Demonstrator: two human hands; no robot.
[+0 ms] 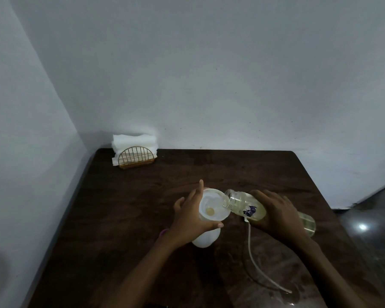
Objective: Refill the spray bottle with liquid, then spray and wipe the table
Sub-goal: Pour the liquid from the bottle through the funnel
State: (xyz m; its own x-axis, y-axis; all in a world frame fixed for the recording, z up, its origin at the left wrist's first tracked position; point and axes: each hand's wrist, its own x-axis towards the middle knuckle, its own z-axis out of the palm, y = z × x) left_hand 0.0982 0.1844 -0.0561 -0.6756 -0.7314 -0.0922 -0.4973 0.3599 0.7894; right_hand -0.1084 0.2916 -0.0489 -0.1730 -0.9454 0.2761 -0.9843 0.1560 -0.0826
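A white plastic spray bottle (206,238) without its top stands on the dark wooden table (142,207). A white funnel (211,203) sits in its neck, with a little yellowish liquid at the bottom of the cone. My left hand (190,221) grips the funnel and the bottle's neck. My right hand (280,216) holds a clear bottle (242,204) with a blue label, tilted nearly flat, its open mouth over the funnel's rim. Pale yellow liquid fills its lower part. A thin white dip tube (252,258) lies on the table near me.
A gold wire holder with white paper napkins (135,153) stands at the table's far left corner against the wall. Walls close off the far and left sides. The table's right edge drops to a dark shiny floor (369,230).
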